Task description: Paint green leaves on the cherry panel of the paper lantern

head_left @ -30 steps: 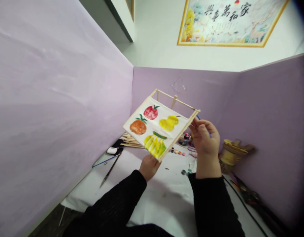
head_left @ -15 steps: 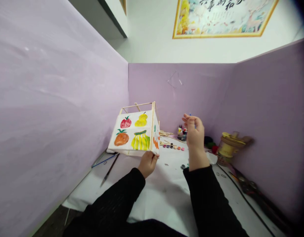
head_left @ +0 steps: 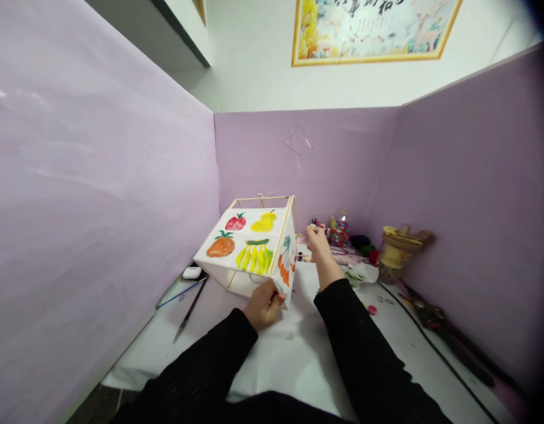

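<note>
Purple partition boards enclose the bench on three sides, with a framed picture on the white wall at 12 o'clock. Below them a white table covering carries the work. Largest item in hand is a box lantern of thin sticks and white panels painted with fruit, raised off the covering and tilted, just left of centre. The left hand pinches its near bottom corner, fingers closed on the frame edge at the lantern's 6 o'clock. The right hand reaches away at the lantern's 3 o'clock, close beside the right panel; its fingers look drawn together, though I cannot tell whether they hold anything. Smaller items: a yellow jar-like object at 3 o'clock, a paintbrush and a white earbud case at 9 o'clock, small paint pots behind. Risk, in my judgement: a one-corner pinch on a light frame could let it twist or drop, and wet paint may smear.
</note>
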The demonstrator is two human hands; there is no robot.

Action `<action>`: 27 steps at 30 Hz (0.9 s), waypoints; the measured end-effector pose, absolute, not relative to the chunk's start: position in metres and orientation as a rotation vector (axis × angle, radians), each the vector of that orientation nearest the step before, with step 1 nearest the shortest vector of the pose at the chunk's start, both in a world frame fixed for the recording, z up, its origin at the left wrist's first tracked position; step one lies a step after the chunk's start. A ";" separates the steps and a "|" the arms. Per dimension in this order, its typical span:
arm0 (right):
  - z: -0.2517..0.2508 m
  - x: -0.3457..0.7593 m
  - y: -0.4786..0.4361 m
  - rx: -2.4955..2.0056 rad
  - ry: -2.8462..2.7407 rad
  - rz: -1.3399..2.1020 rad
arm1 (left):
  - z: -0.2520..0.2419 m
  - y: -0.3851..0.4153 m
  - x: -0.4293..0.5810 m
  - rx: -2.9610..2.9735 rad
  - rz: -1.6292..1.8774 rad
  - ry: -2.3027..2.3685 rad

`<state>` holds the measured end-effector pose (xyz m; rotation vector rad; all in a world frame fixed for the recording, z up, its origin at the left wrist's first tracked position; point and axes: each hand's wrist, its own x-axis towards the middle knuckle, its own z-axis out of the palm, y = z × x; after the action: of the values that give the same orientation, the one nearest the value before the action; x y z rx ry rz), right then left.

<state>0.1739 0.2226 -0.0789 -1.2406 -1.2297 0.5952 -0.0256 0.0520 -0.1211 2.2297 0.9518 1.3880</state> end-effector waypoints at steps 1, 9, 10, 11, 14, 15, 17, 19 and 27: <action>-0.082 0.176 0.222 -1.241 -1.213 0.654 | -0.121 0.051 -0.026 2.240 1.375 0.946; -0.082 0.168 0.212 -1.048 -1.121 0.986 | -0.125 0.050 -0.027 2.488 1.318 0.860; -0.078 0.169 0.212 -1.026 -1.094 0.964 | -0.126 0.050 -0.026 2.513 1.319 0.842; -0.073 0.172 0.212 -1.004 -1.068 0.934 | -0.127 0.051 -0.025 2.535 1.325 0.822; -0.054 0.181 0.207 -0.938 -1.005 0.799 | -0.126 0.051 -0.022 2.586 1.383 0.785; -0.048 0.185 0.204 -0.913 -0.993 0.720 | -0.126 0.051 -0.021 2.588 1.417 0.781; -0.037 0.189 0.195 -0.849 -0.982 0.527 | -0.126 0.050 -0.021 2.555 1.469 0.778; -0.028 0.190 0.185 -0.767 -0.985 0.369 | -0.128 0.049 -0.020 2.466 1.475 0.804; -0.018 0.183 0.170 -0.522 -1.013 0.379 | -0.141 0.058 -0.005 1.621 1.599 1.059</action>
<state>0.1828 0.1698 -0.0181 -0.5220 -1.0133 0.3791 -0.0050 0.0579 -0.1407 1.6208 1.0586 1.5987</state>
